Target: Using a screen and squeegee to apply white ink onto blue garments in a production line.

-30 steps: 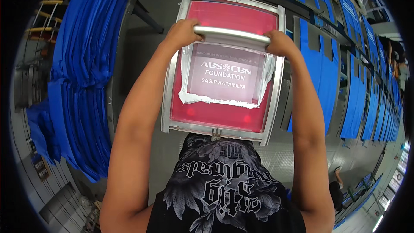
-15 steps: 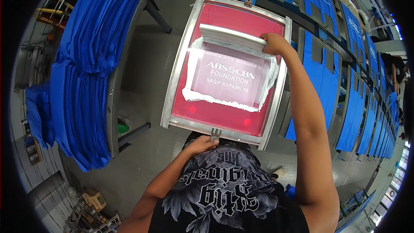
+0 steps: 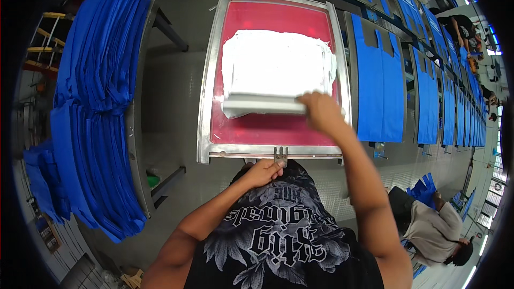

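Observation:
A metal-framed printing screen (image 3: 206, 101) with red mesh lies flat in front of me, its middle covered in white ink (image 3: 276, 61). My right hand (image 3: 320, 111) grips the right end of a long pale squeegee (image 3: 259, 105), which rests across the near part of the mesh. My left hand (image 3: 263, 171) is closed around the small metal handle (image 3: 280, 155) at the middle of the frame's near edge. My black printed shirt fills the bottom of the view.
A tall stack of blue bags (image 3: 93, 101) lies on a side table at my left. Blue bags (image 3: 377, 85) are laid out in a row along a long table at the right. Another person (image 3: 433, 230) crouches at lower right; others stand far right.
My left hand left the squeegee and took the handle on the frame's near edge. The right hand drew the squeegee toward me, leaving white ink spread over the design.

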The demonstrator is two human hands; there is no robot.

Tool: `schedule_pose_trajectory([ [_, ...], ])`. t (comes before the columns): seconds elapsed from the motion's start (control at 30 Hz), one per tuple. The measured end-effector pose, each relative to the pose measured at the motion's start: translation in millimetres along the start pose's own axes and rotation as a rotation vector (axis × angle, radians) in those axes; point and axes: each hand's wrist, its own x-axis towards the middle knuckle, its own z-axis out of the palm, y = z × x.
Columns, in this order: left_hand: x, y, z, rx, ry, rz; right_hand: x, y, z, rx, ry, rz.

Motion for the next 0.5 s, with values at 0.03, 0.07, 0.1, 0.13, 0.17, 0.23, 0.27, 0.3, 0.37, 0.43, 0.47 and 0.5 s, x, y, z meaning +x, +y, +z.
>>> schedule_pose_trajectory([
  [0.03, 2, 1, 4, -0.024, 0.036, 0.008, -23, -12, 2, -0.049, -0.024, -0.035],
  [0.07, 6, 3, 5, -0.014, 0.037, 0.014, -42, -11, 18, 0.004, 0.117, -0.102],
  [0.1, 8, 2, 6, 0.035, 0.057, -0.022, -52, -15, 19, 0.009, 0.1, -0.068],
  [0.13, 11, -1, 6, 0.082, 0.081, -0.058, -56, -18, 18, 0.016, 0.082, -0.037],
  [0.17, 15, -7, 6, 0.136, 0.11, -0.051, -53, -17, 20, 0.018, 0.091, -0.041],
  [0.23, 26, -18, 3, 0.253, 0.154, -0.1, -41, -3, 18, 0.046, 0.128, -0.016],
  [0.27, 29, -23, -1, 0.358, 0.204, -0.158, -36, 4, 12, -0.003, 0.1, -0.007],
  [0.3, 31, -30, -4, 0.387, 0.22, -0.169, -33, 15, 7, -0.046, 0.071, 0.015],
  [0.37, 27, -39, -10, 0.389, 0.241, -0.201, -37, 44, 2, -0.101, 0.054, 0.048],
  [0.43, 26, -37, -8, 0.332, 0.275, -0.223, -42, 84, 9, 0.094, 0.11, 0.132],
  [0.47, 23, -31, -7, 0.304, 0.294, -0.231, -41, 101, 21, 0.274, 0.112, 0.158],
  [0.5, 19, -24, -11, 0.572, 0.361, -0.09, -37, 120, 38, 0.45, 0.117, 0.188],
])
